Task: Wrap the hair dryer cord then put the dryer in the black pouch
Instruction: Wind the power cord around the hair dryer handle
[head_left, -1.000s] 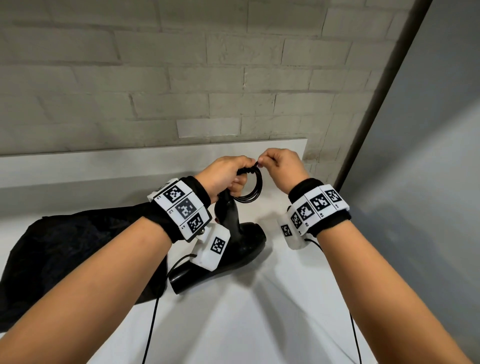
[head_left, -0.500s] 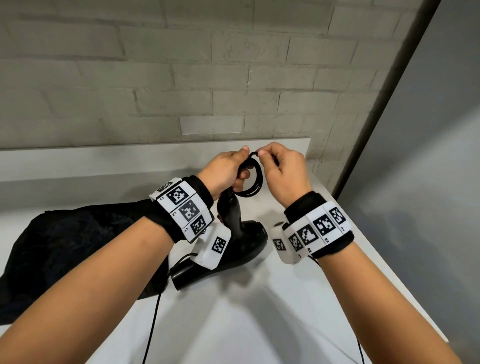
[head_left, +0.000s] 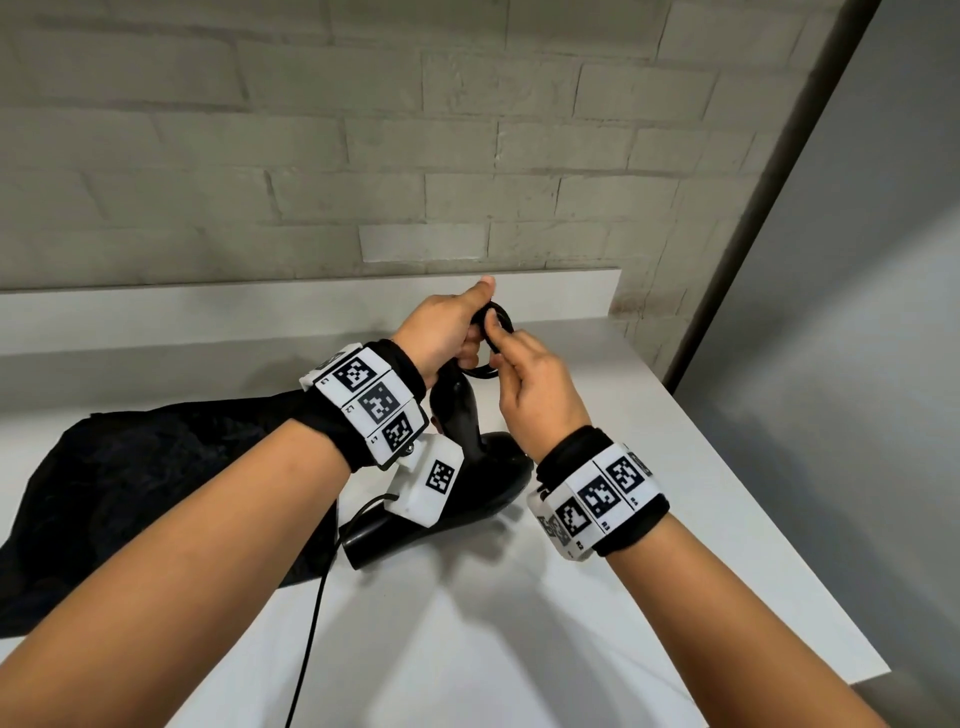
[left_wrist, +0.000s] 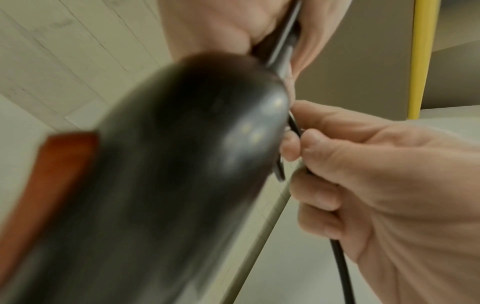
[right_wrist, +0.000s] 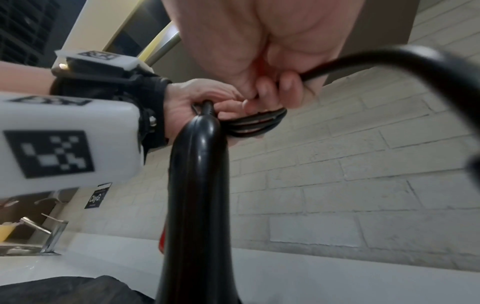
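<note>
The black hair dryer (head_left: 483, 478) lies on the white counter (head_left: 623, 597) with its handle (head_left: 457, 410) pointing up. My left hand (head_left: 478, 317) grips a coil of black cord (head_left: 503, 318) at the handle's tip. My right hand (head_left: 498, 348), just right of the coil, pinches the free run of cord. The right wrist view shows the handle (right_wrist: 200, 185), the coiled loops (right_wrist: 257, 123) in my left hand (right_wrist: 192, 102), and the cord (right_wrist: 363, 59) leaving my right hand's fingers (right_wrist: 288, 88). The black pouch (head_left: 156, 467) lies crumpled to the left, partly behind my left forearm.
A brick wall (head_left: 415, 156) and a raised white ledge (head_left: 260, 312) back the counter. The counter's right edge (head_left: 753, 493) drops off near my right wrist. A thin black cable (head_left: 311, 623) hangs from my left wrist device. A chrome faucet (right_wrist: 49, 232) stands far left.
My right hand has come down from the top of the coil to its near right side, carrying the cord around the loop. My left hand keeps hold of the coil.
</note>
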